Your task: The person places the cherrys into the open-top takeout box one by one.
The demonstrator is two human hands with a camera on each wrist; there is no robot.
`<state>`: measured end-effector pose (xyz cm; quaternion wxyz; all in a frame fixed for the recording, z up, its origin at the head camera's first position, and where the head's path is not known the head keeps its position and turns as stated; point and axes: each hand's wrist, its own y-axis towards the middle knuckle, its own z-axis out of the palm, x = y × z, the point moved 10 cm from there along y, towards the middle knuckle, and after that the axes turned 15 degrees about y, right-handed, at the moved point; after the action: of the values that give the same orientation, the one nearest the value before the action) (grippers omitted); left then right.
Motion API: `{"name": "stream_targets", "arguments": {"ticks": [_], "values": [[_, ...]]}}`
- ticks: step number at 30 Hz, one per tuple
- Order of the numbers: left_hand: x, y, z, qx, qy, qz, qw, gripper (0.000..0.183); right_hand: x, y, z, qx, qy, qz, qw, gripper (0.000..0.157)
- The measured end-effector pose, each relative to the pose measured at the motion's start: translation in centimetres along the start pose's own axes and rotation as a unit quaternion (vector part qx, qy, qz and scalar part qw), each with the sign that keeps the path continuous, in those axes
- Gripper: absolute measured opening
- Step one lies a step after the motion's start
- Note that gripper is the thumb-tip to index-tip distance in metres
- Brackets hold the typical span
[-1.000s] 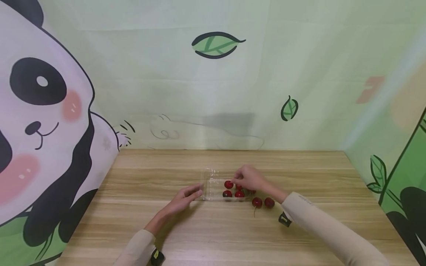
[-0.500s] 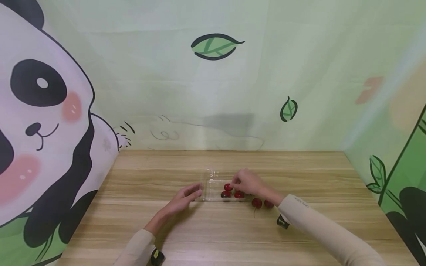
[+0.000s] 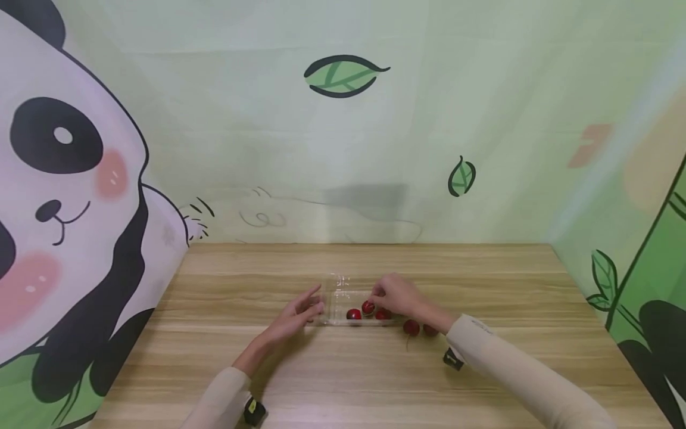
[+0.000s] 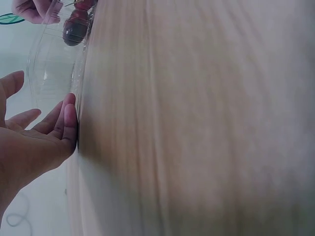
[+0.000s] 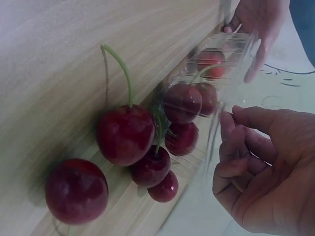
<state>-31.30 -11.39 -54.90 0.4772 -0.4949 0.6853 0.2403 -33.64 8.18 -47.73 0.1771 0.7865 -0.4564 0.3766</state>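
A clear plastic box (image 3: 343,302) stands on the table, holding several dark red cherries (image 3: 354,315). My left hand (image 3: 295,313) is at the box's left end, fingers loosely extended, fingertips right at its wall. Over the right part of the box is my right hand (image 3: 401,295), its fingers curled with thumb and index tips together close above a cherry (image 3: 368,307). Whether those fingertips pinch a stem I cannot tell. In the right wrist view, a green stem arches from a cherry (image 5: 183,102) behind the clear wall.
Outside the box, to its right, lie more cherries: one with a long stem (image 5: 125,135), another (image 5: 76,191) beside it, and two smaller-looking ones farther back. A wood-grain table (image 3: 300,381) meets a printed panda backdrop (image 3: 241,119) behind.
Cherries inside the box have shifted left and toward the front. My right hand has lowered slightly with them; the left hand's index finger has lifted and straightened.
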Motion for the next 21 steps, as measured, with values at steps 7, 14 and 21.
{"name": "stream_targets", "arguments": {"ticks": [7, 14, 21], "values": [[-0.1, 0.0, 0.1, 0.003, 0.006, 0.016, 0.9999, 0.069, 0.0, -1.3, -1.5, -0.013, 0.019, 0.012, 1.0, 0.02], [-0.1, -0.1, 0.2, 0.006, -0.001, 0.014, 0.9999, 0.07, -1.0, -2.9, -3.4, -0.026, 0.029, -0.005, 0.999, 0.019], [-0.1, -0.1, 0.1, 0.008, 0.003, 0.017, 0.9998, 0.069, -2.6, -4.7, -5.5, -0.05, 0.019, -0.008, 0.999, 0.017]]}}
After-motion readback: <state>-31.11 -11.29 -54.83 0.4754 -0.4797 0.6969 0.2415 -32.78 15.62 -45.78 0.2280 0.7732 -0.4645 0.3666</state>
